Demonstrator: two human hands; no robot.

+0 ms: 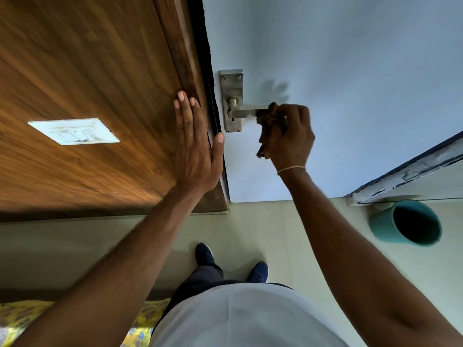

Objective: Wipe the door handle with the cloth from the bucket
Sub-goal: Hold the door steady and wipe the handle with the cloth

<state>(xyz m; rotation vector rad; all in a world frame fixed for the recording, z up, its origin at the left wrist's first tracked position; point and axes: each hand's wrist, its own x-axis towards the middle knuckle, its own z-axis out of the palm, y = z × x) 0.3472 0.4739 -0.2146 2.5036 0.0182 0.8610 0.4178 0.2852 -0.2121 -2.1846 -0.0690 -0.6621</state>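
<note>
A steel lever door handle (244, 111) on a steel backplate (231, 85) sits at the left edge of a pale blue-white door (350, 71). My right hand (288, 139) grips a brown cloth (271, 116) wrapped round the outer end of the lever. My left hand (195, 146) lies flat with straight fingers on the brown wooden frame (185, 61) beside the door's edge. The teal bucket (406, 222) stands on the floor at the lower right, its inside dark.
A white switch plate (74, 131) is set in the wooden panel at the left. My two blue shoes (258, 271) stand on pale floor tiles below the door. A worn white frame edge (413, 169) runs above the bucket. Yellow patterned fabric (22, 319) lies at the bottom left.
</note>
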